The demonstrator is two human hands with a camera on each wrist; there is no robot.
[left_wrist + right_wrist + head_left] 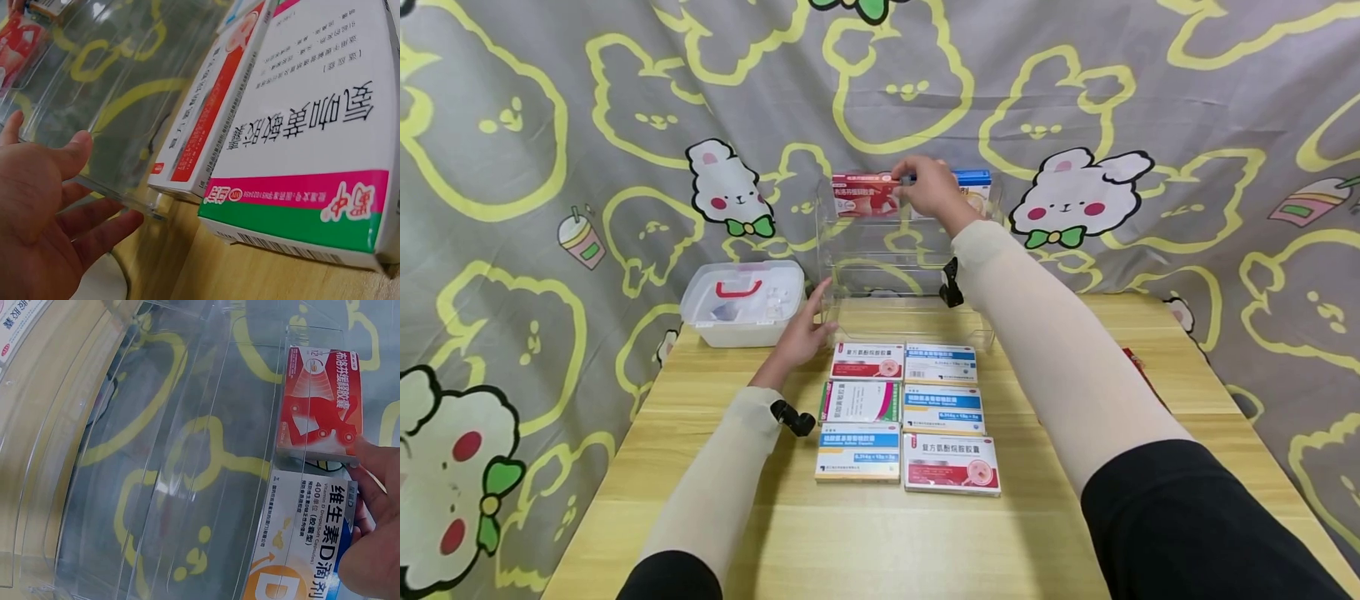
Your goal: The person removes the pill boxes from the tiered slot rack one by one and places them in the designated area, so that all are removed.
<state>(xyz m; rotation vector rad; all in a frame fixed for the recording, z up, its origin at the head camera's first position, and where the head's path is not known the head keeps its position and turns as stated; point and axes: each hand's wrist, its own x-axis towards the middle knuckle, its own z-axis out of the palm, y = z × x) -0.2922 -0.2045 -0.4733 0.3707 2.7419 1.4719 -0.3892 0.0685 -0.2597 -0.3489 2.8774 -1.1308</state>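
A clear tiered rack [880, 267] stands at the back of the table. On its top tier are a red medicine box [865, 197] and, to the right, a white-and-blue vitamin D box [300, 531], partly covered by my right hand [934, 193]. That hand's fingertips pinch the red box's upper right corner; some fingers are hidden behind the boxes. My left hand [803, 333], fingers spread, rests against the rack's lower left side. Near it lie a red-and-white capsule box [867, 360] and a white box with pink and green stripes [300, 125].
Several medicine boxes lie in two columns before the rack, among them a blue-and-white box [859, 452] and another red-and-white box [951, 462]. A lidded plastic container [741, 304] with a red handle stands left. Behind hangs a patterned cloth [647, 150]. A red item [1135, 362] lies partly behind my right arm.
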